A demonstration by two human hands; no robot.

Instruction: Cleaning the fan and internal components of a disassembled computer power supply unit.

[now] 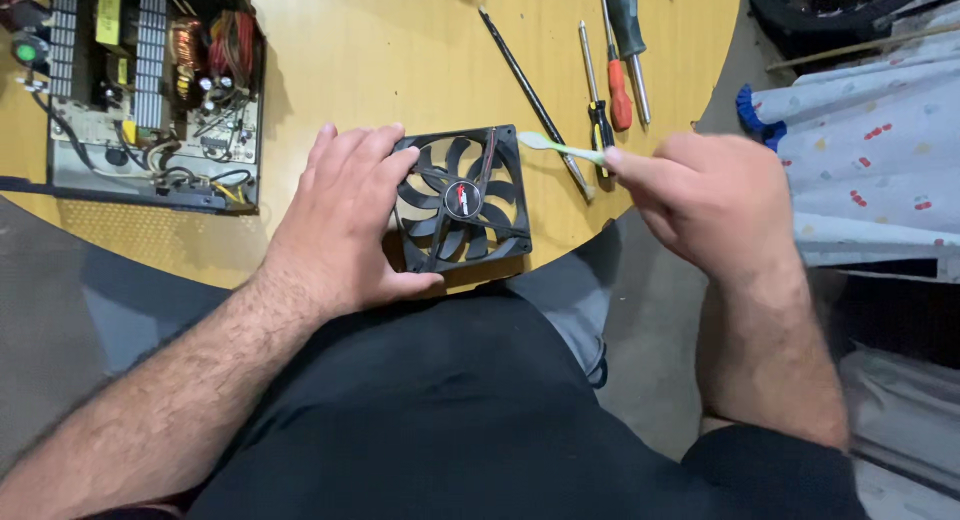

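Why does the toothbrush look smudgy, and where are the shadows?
Head view: the pale green toothbrush in the right hand is slightly blurred; the black fan under the left hand stays sharp; soft shadows fall beside the open power supply on the wooden table.

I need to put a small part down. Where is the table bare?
The round wooden table is bare between the open power supply unit and the thin black rod, above the black square fan. It is crowded right of the rod, where the screwdrivers lie.

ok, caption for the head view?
Left hand steadies a black fan on the round table; right hand holds a toothbrush at its corner.
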